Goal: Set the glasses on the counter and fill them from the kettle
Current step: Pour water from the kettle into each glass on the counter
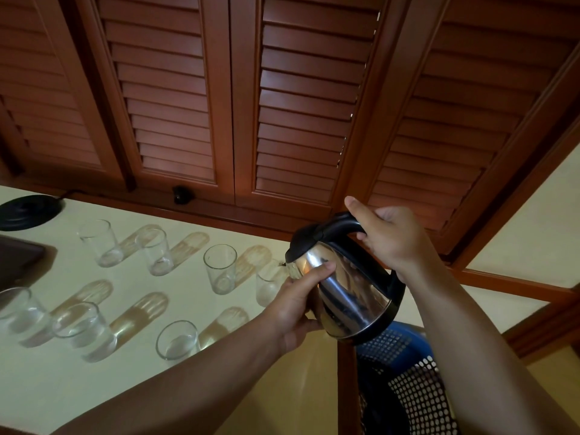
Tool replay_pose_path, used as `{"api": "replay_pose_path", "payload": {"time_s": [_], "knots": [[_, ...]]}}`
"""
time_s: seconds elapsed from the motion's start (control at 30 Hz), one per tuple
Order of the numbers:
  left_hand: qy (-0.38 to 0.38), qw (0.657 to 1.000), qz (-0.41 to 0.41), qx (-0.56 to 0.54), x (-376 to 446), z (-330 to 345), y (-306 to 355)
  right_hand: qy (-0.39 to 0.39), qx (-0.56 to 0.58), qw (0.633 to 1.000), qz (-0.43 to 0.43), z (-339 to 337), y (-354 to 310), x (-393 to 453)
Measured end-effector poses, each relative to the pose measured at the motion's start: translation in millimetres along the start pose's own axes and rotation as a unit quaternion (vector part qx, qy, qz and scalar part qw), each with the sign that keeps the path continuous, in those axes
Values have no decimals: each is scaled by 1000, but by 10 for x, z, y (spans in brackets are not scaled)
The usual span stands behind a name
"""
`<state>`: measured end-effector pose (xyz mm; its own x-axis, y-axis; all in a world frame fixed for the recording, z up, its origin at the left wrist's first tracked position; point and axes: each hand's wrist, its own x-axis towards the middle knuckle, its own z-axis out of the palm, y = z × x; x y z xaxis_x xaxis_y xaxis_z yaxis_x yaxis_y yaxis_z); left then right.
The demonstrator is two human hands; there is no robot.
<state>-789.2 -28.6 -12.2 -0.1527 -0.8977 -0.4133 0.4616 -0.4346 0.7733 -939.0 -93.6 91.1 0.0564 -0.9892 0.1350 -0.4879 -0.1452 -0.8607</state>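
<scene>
our fingers grip the kettle [348, 277]: right hand [389, 237] wraps its handle, left hand [298, 306] braces its body, spout tipped left over a glass [268, 285] on the bench [62, 387].

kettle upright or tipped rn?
Tipped. The kettle leans spout-down over a glass, right hand on its handle, left hand against its body. No stream discernible.

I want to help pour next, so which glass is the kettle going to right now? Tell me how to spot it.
Look at the pale counter below the brown shutter doors. In the back row of glasses, go to the right end, where the steel kettle tips. The glass sits right under its spout, half hidden by the left hand, unlike its neighbours standing in the open.
</scene>
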Motion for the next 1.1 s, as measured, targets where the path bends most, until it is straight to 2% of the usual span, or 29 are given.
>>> {"api": "replay_pose_path", "payload": {"time_s": [0.7, 1.1], "knots": [[-1, 1000, -3, -9, -98, 40, 52, -10, -2, 1000, -6, 12, -104, -16], [20, 998, -11, 66, -163, 30, 102, 12, 27, 999, 21, -18, -39, -102]]}}
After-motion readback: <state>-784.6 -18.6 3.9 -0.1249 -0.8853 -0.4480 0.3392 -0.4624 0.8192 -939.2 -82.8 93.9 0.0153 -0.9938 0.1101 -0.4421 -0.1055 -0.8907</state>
